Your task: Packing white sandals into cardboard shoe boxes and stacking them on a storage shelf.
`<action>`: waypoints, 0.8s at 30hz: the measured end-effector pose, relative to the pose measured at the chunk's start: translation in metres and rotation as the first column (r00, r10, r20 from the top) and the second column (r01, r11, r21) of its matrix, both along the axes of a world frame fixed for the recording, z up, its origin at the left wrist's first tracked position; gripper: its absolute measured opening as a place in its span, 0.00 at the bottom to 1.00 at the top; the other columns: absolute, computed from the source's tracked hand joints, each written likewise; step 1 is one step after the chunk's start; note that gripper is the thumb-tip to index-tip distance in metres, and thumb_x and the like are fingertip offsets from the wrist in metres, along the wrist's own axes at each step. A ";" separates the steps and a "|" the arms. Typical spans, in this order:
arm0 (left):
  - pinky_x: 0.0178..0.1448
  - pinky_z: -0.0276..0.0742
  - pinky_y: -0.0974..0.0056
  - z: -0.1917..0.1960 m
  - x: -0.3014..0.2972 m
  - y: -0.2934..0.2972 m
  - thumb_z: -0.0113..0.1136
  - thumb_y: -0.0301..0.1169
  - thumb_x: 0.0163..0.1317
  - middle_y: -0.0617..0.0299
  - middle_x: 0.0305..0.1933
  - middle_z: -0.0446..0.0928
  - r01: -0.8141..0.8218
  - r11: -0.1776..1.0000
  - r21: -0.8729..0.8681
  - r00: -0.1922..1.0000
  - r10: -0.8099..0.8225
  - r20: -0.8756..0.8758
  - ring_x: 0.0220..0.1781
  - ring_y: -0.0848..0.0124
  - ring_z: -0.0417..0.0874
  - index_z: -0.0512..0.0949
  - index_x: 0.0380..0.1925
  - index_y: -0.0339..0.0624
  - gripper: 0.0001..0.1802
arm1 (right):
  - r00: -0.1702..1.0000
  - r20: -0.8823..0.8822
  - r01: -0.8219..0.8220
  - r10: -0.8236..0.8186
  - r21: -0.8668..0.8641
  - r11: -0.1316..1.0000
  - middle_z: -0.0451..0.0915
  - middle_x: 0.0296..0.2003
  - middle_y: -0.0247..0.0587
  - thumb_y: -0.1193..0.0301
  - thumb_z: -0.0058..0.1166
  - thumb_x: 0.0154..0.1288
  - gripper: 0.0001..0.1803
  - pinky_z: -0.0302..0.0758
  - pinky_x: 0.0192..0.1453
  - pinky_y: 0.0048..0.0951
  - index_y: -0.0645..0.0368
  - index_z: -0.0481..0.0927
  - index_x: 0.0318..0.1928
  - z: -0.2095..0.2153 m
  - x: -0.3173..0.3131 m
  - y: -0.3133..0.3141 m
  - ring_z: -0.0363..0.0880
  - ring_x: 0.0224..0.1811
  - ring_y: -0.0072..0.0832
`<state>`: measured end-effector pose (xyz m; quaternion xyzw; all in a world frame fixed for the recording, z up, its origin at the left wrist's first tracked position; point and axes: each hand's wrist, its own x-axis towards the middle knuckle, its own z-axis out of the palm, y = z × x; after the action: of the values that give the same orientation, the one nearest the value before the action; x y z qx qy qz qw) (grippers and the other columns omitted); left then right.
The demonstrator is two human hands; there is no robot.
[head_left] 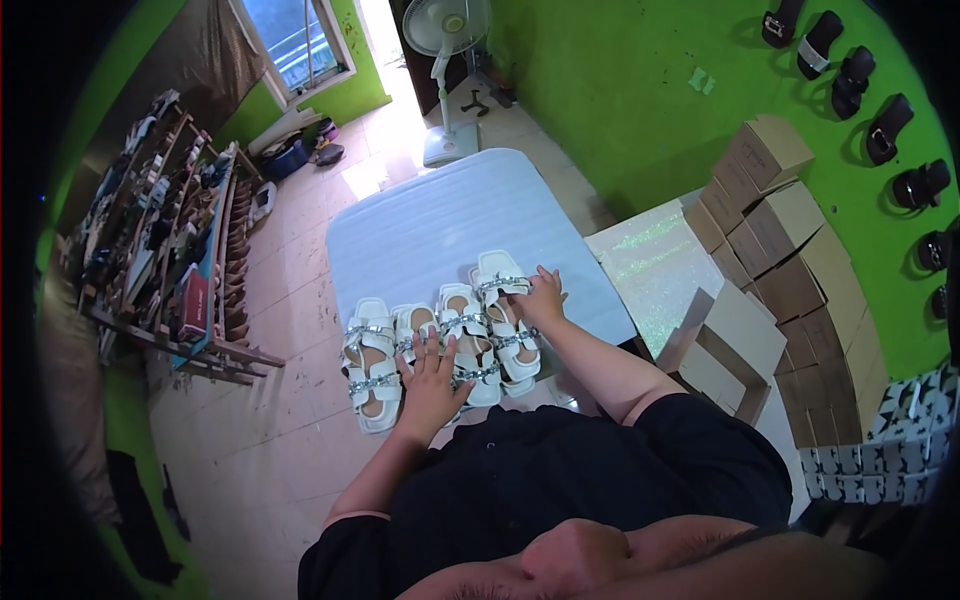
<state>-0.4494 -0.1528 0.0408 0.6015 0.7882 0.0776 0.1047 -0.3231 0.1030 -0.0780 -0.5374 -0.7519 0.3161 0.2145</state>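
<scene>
White sandals (371, 362) with glittering, jewelled straps stand in a row along the near edge of a table with a pale blue cover. My left hand (430, 388) lies over the middle of the row, fingers spread and resting on the sandals below it. At the row's right end, one white sandal (497, 266) sits farther back than the others. My right hand (545, 303) is against that sandal's right side near its strap, with its visible fingers apart. The thumb's contact with the strap is too small to make out clearly.
The blue-covered table (440, 210) extends beyond the sandals. Right of it are an open cardboard box (735, 350) and stacked brown boxes (790, 265). Dark sandals (853, 85) hang on the green wall. A shoe rack (215, 265) stands left; a fan (447, 145) stands behind the table.
</scene>
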 end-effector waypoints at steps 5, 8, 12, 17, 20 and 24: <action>0.75 0.32 0.27 0.003 0.007 0.012 0.65 0.50 0.59 0.42 0.81 0.41 0.024 0.999 0.048 1.000 -0.024 -0.003 0.82 0.40 0.39 0.56 0.75 0.48 0.47 | 1.000 -0.024 0.000 0.001 0.046 0.999 0.66 0.70 0.49 0.62 0.68 0.51 0.17 0.45 0.73 0.72 0.55 0.86 0.41 0.028 0.021 0.000 0.47 0.78 0.56; 0.74 0.34 0.26 0.002 0.016 0.023 0.67 0.51 0.57 0.43 0.81 0.42 0.054 0.994 0.092 0.998 -0.051 -0.030 0.81 0.41 0.40 0.57 0.75 0.49 0.49 | 0.996 -0.079 -0.026 0.032 0.075 0.997 0.65 0.71 0.46 0.64 0.68 0.51 0.16 0.42 0.71 0.78 0.55 0.86 0.40 0.046 0.042 0.002 0.44 0.79 0.55; 0.75 0.35 0.27 0.012 0.037 0.041 0.67 0.51 0.57 0.43 0.81 0.42 0.109 0.986 0.124 0.992 -0.100 -0.070 0.82 0.42 0.40 0.57 0.75 0.49 0.49 | 0.993 -0.099 -0.060 0.069 0.092 0.994 0.64 0.72 0.45 0.65 0.67 0.51 0.14 0.38 0.70 0.81 0.55 0.86 0.38 0.071 0.081 0.005 0.40 0.80 0.54; 0.74 0.36 0.27 0.025 0.073 0.064 0.66 0.52 0.57 0.44 0.82 0.39 0.184 0.975 0.126 0.982 -0.177 -0.061 0.82 0.40 0.37 0.54 0.76 0.51 0.50 | 0.994 -0.089 -0.066 0.069 0.040 0.997 0.63 0.72 0.45 0.62 0.65 0.52 0.13 0.38 0.70 0.82 0.55 0.86 0.36 0.085 0.154 0.031 0.37 0.80 0.56; 0.74 0.36 0.26 0.032 0.102 0.076 0.66 0.52 0.57 0.44 0.82 0.38 0.216 0.970 0.115 0.976 -0.210 -0.061 0.82 0.40 0.36 0.54 0.76 0.51 0.50 | 0.994 -0.066 -0.080 0.083 0.047 0.996 0.72 0.63 0.50 0.62 0.65 0.52 0.12 0.36 0.76 0.68 0.55 0.86 0.32 0.087 0.213 0.054 0.46 0.77 0.54; 0.74 0.36 0.26 0.034 0.144 0.095 0.65 0.52 0.58 0.45 0.82 0.37 0.274 0.956 0.102 0.962 -0.272 -0.033 0.82 0.40 0.36 0.54 0.76 0.51 0.50 | 0.964 0.118 -0.244 0.239 0.028 0.969 0.82 0.50 0.56 0.61 0.65 0.50 0.12 0.34 0.81 0.57 0.56 0.86 0.30 0.114 0.315 0.080 0.62 0.73 0.47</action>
<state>-0.3049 -0.0578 0.0752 0.7098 0.6935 0.0982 0.0750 -0.0083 0.1835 0.0355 -0.4541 -0.8294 0.2926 0.1425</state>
